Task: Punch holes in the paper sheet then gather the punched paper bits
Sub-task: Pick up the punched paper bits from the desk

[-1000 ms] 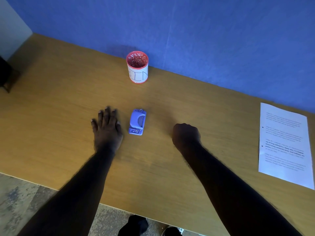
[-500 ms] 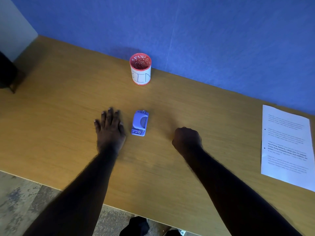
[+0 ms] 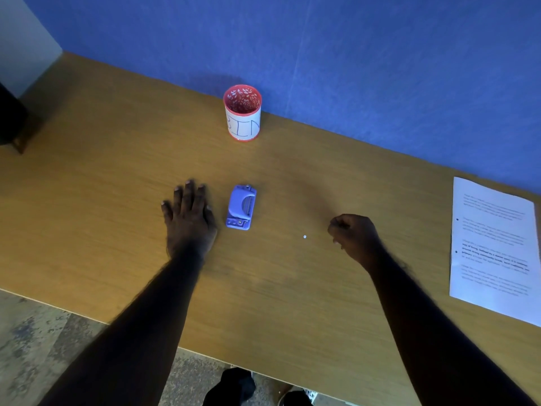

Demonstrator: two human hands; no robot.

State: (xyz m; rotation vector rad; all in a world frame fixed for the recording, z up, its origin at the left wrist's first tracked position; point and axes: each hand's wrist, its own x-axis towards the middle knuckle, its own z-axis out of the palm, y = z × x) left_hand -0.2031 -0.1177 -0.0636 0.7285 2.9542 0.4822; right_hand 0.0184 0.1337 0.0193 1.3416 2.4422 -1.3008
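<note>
While both my hands rest on the wooden table (image 3: 87, 218), stock runs near to far. Right hand (image 3: 355, 238): curled into a fist, contents not visible. Paper bit (image 3: 304, 237): one white dot, loose, just left of that fist. Left hand (image 3: 188, 218): flat, fingers spread, gripping nothing. Hole punch (image 3: 241, 207): lilac, just beside it. Paper sheet (image 3: 494, 250): at the right edge, untouched. Bin cup (image 3: 242, 112): at the far edge. Judgement: punching seems done; gathering remains.

A wooden desk (image 3: 87, 200) stands against a blue wall (image 3: 351, 54). Mottled grey floor (image 3: 35, 347) shows below its near edge.
</note>
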